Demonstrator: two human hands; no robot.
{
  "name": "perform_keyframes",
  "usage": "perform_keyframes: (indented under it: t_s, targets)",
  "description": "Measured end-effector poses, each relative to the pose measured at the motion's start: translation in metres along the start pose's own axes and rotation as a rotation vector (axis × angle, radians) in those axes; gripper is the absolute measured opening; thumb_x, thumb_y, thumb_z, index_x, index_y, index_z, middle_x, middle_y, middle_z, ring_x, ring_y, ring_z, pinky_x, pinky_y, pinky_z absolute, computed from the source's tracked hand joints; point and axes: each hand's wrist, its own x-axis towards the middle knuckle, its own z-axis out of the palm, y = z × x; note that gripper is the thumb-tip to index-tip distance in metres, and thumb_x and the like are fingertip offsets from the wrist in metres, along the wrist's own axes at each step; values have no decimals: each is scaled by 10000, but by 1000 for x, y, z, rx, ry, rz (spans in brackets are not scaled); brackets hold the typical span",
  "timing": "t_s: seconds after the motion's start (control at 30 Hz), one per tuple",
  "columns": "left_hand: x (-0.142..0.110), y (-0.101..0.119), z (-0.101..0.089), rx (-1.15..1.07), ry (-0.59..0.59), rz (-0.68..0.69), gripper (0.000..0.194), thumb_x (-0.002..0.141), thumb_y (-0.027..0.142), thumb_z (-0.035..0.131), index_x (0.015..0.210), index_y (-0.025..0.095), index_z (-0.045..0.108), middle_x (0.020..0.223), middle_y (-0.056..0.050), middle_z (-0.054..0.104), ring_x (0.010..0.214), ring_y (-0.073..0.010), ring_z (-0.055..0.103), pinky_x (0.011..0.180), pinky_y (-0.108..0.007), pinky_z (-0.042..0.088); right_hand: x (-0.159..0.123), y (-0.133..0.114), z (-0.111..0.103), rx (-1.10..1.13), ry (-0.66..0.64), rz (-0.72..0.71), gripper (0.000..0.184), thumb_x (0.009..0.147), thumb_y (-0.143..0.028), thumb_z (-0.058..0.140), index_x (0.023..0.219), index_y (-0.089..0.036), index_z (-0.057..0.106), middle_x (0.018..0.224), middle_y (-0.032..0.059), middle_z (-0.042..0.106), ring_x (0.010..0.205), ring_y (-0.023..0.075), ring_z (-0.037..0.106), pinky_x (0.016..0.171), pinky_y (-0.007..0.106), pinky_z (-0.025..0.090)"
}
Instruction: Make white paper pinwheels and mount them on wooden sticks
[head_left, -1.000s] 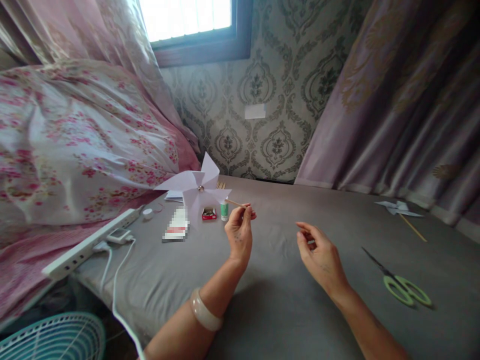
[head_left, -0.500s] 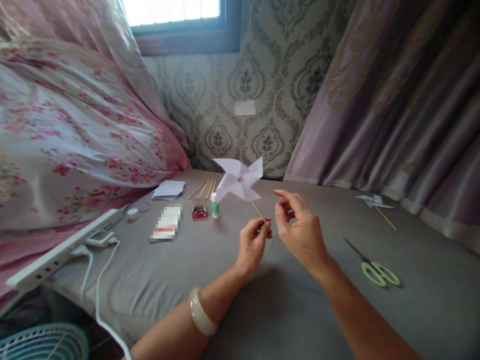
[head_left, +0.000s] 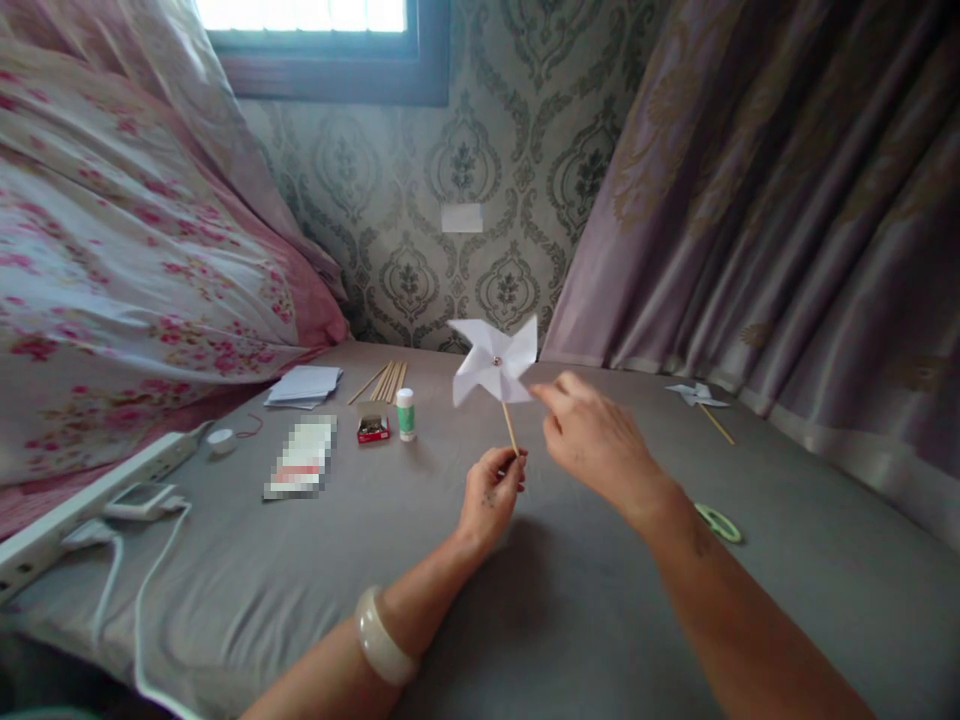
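My left hand (head_left: pixel 493 492) is closed round the lower part of a thin wooden stick, which carries a white paper pinwheel (head_left: pixel 480 372). A small round metal pin sits at the middle of its folded blades. The pinwheel stands nearly upright above the grey cloth. My right hand (head_left: pixel 596 430) is just to its right, holding nothing, with the index finger stretched toward the lower right blade. That fingertip is at the blade's edge; whether it touches I cannot tell. The other fingers are bent and partly hidden.
A glue stick (head_left: pixel 406 415), an open red box of pins (head_left: pixel 373 430), wooden sticks (head_left: pixel 384 383) and white paper (head_left: pixel 304 385) lie at the back left. A power strip (head_left: pixel 97 500) runs along the left edge. Scissors (head_left: pixel 720 524), partly behind my right arm, and another pinwheel (head_left: pixel 697 396) are at right.
My right hand has moved closer to the pinwheel, its index finger now at a blade. The pinwheel's stick is more upright and its blades have shifted. The camera view has turned right.
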Motion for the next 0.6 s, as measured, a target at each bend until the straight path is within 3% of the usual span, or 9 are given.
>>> perform_keyframes:
  t_s: [0.1, 0.2, 0.3, 0.4, 0.47, 0.6]
  targets:
    - [1, -2, -1, 6, 6, 5, 258, 742, 381, 628, 793, 133, 679, 631, -12, 563, 579, -109, 515, 537, -217, 448, -28, -7, -7, 179, -427, -238, 319, 797, -118, 465, 890, -302, 709, 801, 9, 676, 744, 161, 624, 607, 243, 378]
    - [2, -5, -2, 0, 13, -8, 265, 743, 375, 629, 828, 130, 679, 627, -10, 565, 582, -113, 521, 532, -215, 445, -42, -6, -9, 269, -551, -272, 245, 800, -166, 507, 775, -296, 713, 693, -16, 685, 681, 153, 629, 569, 233, 345]
    - [2, -7, -2, 14, 1, -11, 282, 747, 384, 625, 849, 129, 686, 661, -26, 595, 599, -119, 532, 533, -213, 451, -38, 3, -3, 274, -399, -94, 241, 830, -207, 491, 764, -270, 714, 699, 1, 697, 654, 161, 630, 574, 244, 375]
    - [1, -6, -2, 38, -8, -48, 302, 739, 404, 624, 854, 134, 694, 651, -25, 595, 586, -119, 526, 510, -209, 444, -23, 15, 3, 345, -33, 46, 259, 846, -219, 465, 956, -244, 697, 888, 39, 713, 751, 169, 640, 665, 263, 446]
    - [1, -5, -2, 69, -22, -66, 307, 731, 410, 625, 849, 136, 697, 642, -20, 588, 571, -117, 520, 500, -209, 438, -12, 21, 1, 326, 164, 57, 313, 842, -198, 454, 1086, -214, 650, 939, 64, 687, 782, 171, 626, 710, 276, 462]
    - [0, -4, -3, 163, -80, -60, 309, 746, 404, 605, 862, 136, 706, 638, -23, 590, 574, -122, 521, 508, -210, 428, 5, 27, -17, 134, 219, 13, 439, 842, -153, 436, 1264, -222, 536, 956, 70, 614, 755, 166, 589, 705, 282, 464]
